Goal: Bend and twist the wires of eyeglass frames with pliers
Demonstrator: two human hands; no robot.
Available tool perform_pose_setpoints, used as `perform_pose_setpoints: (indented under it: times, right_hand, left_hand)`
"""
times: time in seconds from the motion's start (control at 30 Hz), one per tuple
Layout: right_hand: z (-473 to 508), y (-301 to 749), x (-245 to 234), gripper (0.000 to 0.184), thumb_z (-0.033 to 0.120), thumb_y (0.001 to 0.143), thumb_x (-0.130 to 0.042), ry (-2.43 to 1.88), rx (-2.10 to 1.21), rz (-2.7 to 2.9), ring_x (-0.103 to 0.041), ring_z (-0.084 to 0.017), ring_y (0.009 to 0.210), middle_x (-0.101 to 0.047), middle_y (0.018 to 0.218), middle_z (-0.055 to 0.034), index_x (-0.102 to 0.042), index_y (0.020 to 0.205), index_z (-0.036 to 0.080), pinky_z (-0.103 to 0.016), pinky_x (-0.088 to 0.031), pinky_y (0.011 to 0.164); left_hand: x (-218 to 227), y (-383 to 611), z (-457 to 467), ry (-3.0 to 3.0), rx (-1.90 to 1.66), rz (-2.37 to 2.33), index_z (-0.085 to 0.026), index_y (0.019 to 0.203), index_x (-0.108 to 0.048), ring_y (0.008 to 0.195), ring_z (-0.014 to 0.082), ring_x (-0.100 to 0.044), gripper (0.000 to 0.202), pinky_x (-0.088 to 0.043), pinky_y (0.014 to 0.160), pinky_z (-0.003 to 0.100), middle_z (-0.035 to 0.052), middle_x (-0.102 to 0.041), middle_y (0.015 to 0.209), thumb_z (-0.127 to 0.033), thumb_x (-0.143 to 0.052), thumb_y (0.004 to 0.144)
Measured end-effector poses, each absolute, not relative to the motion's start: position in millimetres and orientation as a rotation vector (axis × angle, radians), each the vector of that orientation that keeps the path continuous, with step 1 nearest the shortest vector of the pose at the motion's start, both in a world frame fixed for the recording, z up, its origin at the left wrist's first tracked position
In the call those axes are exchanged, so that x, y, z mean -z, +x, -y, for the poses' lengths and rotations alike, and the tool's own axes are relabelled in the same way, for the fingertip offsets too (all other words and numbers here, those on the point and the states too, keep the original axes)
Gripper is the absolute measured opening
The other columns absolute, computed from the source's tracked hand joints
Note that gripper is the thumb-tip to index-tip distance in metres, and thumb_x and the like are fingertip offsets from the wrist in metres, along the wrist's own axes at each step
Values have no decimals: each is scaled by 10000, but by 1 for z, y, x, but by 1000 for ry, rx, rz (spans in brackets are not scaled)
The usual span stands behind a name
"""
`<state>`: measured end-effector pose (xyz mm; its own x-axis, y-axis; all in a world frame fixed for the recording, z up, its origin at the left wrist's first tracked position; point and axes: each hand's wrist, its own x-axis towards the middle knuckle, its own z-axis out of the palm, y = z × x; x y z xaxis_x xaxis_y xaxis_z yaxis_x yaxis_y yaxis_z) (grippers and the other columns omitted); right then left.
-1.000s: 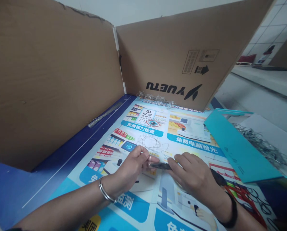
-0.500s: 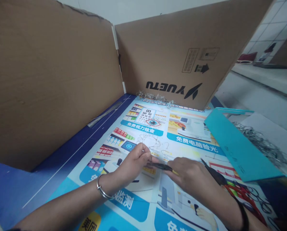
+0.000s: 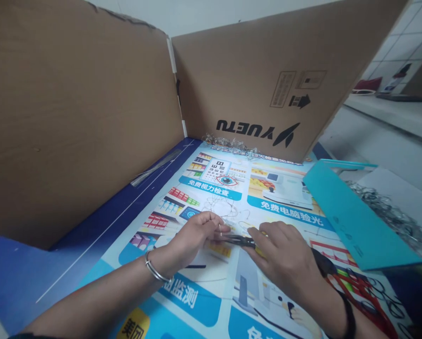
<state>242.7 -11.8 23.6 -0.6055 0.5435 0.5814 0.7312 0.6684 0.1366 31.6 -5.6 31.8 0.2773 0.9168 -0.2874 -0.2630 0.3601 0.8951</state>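
- Your needle-nose pliers (image 3: 242, 240) lie across the middle of the printed sheet (image 3: 207, 308), tips at your left fingers; whether they bite the thin wire (image 3: 221, 230), you can't tell.
- Your right hand (image 3: 285, 256) grips the pliers' yellow handles.
- Your left hand (image 3: 193, 238) pinches the thin wire between thumb and forefinger.
- Just beyond your hands, a loose wire coil (image 3: 221, 207) rests on the sheet.
- To your right, a turquoise box (image 3: 355, 221) holds tangled wire pieces (image 3: 387, 209).
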Motion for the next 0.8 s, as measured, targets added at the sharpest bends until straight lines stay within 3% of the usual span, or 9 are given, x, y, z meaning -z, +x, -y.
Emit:
perform_pose_setpoints:
  times: [0.23, 0.8]
  right_hand:
    - [22, 235, -21, 242, 160, 810, -565, -796, 821, 2414, -501, -229, 820, -616, 913, -94, -602, 1049, 156, -382, -349, 719]
    - [22, 230, -21, 206, 145, 828, -538, -786, 839, 2388, -495, -214, 798, -614, 888, -99, -614, 1020, 156, -368, -331, 691]
  left_hand:
    - [-28, 37, 10, 730, -949, -991, -138, 789, -526, 822, 194, -668, 192, -474, 827, 355, 89, -677, 887, -311, -605, 814]
    - [-29, 43, 17, 682, -930, -1027, -137, 766, -544, 749, 179, -648, 166, -499, 719, 330, 107, -685, 893, -289, -577, 823]
